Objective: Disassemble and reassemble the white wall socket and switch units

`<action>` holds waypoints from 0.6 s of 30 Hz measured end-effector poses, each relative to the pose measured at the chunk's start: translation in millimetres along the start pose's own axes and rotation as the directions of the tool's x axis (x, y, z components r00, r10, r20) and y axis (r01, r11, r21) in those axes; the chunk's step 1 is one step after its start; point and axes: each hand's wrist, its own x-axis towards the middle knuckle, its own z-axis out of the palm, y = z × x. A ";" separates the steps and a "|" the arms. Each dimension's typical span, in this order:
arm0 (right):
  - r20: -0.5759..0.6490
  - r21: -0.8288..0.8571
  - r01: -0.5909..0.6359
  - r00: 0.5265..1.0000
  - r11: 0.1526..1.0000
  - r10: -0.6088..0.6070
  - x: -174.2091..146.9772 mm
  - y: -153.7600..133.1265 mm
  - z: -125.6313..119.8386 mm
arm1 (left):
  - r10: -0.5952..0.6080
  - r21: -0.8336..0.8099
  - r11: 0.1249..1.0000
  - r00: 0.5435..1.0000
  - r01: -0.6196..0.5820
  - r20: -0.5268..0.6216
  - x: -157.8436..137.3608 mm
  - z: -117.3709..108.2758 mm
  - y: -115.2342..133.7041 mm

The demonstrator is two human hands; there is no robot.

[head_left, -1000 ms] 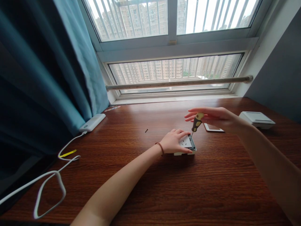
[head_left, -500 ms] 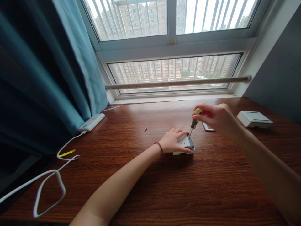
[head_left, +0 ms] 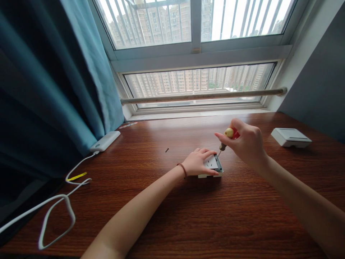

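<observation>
My left hand (head_left: 198, 162) lies across a white wall socket (head_left: 212, 163) on the wooden table, its fingers at the far edge and the thumb along the near side. Part of the socket is covered by that hand; a grey frame shows at its right end. Above it, my right hand (head_left: 246, 142) is wrapped round the handle of a screwdriver (head_left: 223, 145), yellow, red and dark, with the thumb stretched along the butt. The tilted shaft runs down to the far right corner of the socket. Whether the tip sits in a screw is too small to tell.
A small dark screw (head_left: 166, 150) lies left of the socket on the table (head_left: 151, 162). A white box-shaped piece (head_left: 291, 137) stands at the right. At the left are a white power strip (head_left: 105, 141), its looped cord (head_left: 71, 212), a yellow strip (head_left: 77, 176) and a blue curtain (head_left: 81, 72).
My right hand has turned about the screwdriver handle and tilted it further to the right. A flat white-edged thing behind that hand is now hidden. My left hand stays on the socket.
</observation>
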 end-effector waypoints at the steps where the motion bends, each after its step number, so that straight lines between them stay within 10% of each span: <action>1: -0.015 -0.006 -0.010 1.000 1.000 0.010 0.1 0.8 1.3 | 0.004 -0.001 1.000 1.000 -0.004 0.000 -0.1 -0.2 0.1; 10: 0.159 0.280 0.024 0.985 0.960 -0.071 2.5 4.2 7.3 | 0.009 0.002 1.000 1.000 -0.009 -0.008 -0.2 0.6 -0.5; 18: 0.542 0.752 -0.249 0.760 0.610 -0.358 15.0 23.4 -1.2 | 0.000 -0.008 1.000 1.000 0.000 -0.002 0.2 0.4 0.0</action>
